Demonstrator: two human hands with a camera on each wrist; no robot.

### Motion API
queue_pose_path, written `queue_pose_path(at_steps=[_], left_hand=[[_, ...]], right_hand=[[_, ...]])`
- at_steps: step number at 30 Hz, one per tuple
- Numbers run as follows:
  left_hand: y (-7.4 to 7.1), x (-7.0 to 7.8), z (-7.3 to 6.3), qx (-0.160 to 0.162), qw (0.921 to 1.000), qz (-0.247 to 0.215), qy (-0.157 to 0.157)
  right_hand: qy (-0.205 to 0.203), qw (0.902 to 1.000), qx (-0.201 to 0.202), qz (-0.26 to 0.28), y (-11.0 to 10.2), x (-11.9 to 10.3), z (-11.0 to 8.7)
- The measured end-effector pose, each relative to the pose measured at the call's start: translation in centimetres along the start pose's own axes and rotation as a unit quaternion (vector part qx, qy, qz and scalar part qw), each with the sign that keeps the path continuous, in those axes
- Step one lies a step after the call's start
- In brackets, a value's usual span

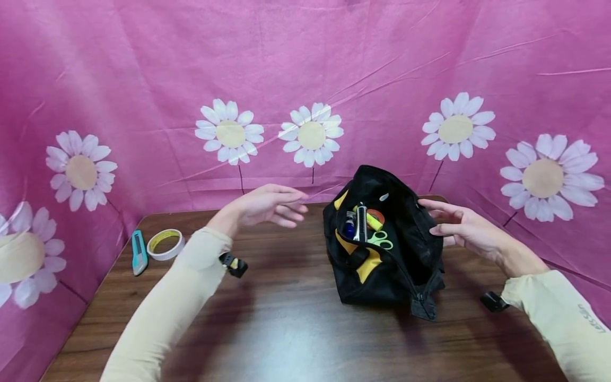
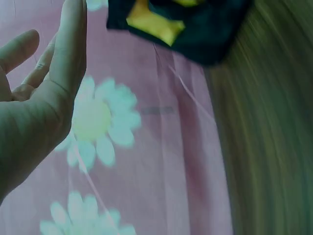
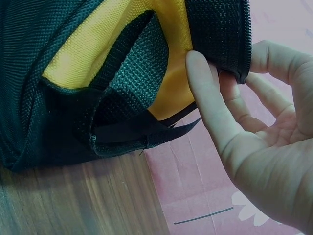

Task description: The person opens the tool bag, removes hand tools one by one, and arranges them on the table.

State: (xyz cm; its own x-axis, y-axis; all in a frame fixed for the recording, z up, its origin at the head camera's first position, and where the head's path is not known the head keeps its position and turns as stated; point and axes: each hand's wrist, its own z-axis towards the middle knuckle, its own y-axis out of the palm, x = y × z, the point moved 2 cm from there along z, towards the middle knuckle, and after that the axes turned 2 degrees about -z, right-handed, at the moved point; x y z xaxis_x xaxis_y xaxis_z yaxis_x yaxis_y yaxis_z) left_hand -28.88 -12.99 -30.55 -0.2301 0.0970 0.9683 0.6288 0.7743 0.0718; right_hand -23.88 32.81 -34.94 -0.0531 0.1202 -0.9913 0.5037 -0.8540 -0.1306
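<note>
A black and yellow tool bag (image 1: 382, 286) stands on the table with its zipped mouth open. Inside lie green-handled scissors (image 1: 380, 240), a black and silver tool (image 1: 360, 223), a blue item (image 1: 350, 225), a yellow tube (image 1: 374, 222) and part of an orange ring. My right hand (image 1: 470, 231) holds the bag's right rim, thumb (image 3: 196, 66) on the outer side and fingers at the zipper edge. To the bag's left, my left hand (image 1: 272, 206) hovers above the table with fingers extended and nothing in it; the left wrist view shows the bag's yellow patch (image 2: 154, 24) beyond it.
A turquoise utility knife (image 1: 139, 252) and a roll of white tape (image 1: 165, 244) lie at the left edge of the wooden table (image 1: 286, 329). Behind and around the table hangs a pink cloth (image 1: 157, 106) with white daisies.
</note>
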Motion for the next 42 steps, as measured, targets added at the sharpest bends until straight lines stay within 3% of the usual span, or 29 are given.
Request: queue_pose_path(at_steps=[12, 17, 23, 32, 42], left_hand=[[8.4, 4.5, 7.0, -0.081, 0.9966, 0.007, 0.012], [11.6, 5.2, 9.8, -0.101, 0.9945, 0.025, 0.004], [13.7, 5.5, 12.4, -0.097, 0.9944, 0.041, -0.011], [15.6, 4.0, 15.4, -0.070, 0.9964, 0.034, -0.034], [15.8, -0.4, 18.4, -0.046, 0.9960, -0.021, -0.073]], right_hand=[[-0.003, 1.0000, 0.001, 0.009, 0.0, 0.2, 0.1], [0.000, 1.0000, 0.001, 0.005, -0.3, 0.4, -0.4], [-0.001, 0.9999, -0.007, 0.013, -0.3, 0.5, -0.4], [0.002, 0.9998, 0.000, 0.020, -0.1, 0.3, -0.1], [0.008, 0.9997, 0.003, 0.024, 0.0, 0.5, -0.2]])
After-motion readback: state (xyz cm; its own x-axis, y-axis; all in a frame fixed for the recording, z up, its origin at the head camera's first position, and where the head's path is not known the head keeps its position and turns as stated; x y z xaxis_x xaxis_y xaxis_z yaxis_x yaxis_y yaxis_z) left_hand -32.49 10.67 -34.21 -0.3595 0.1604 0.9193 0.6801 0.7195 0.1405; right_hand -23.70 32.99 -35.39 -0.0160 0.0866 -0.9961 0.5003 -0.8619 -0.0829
